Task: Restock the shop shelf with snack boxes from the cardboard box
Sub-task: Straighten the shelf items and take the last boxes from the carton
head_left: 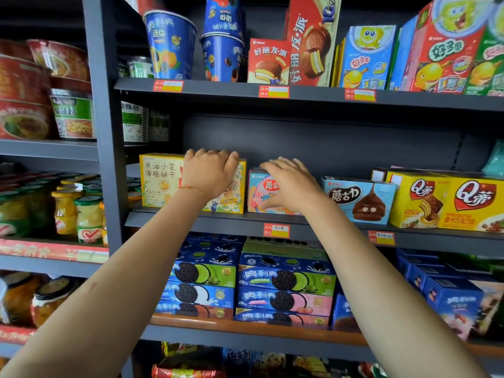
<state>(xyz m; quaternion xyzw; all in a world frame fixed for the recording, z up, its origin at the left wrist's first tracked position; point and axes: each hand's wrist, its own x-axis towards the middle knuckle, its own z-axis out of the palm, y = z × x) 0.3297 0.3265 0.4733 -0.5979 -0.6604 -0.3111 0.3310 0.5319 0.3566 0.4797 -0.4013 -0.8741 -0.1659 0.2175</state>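
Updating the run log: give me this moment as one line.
left hand: grips yellow biscuit box top | right hand: open on pink snack box | middle shelf

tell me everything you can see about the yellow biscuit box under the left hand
The yellow biscuit box looks like printed cardboard, pale yellow with green leafy borders, dark Chinese lettering and a small round orange picture on its front. It stands upright at the left end of the middle shelf, front facing out, close beside a pink and blue snack box on its right. The left hand covers its upper right part, fingers curled over the top edge in a grip. Nothing is stacked on it.
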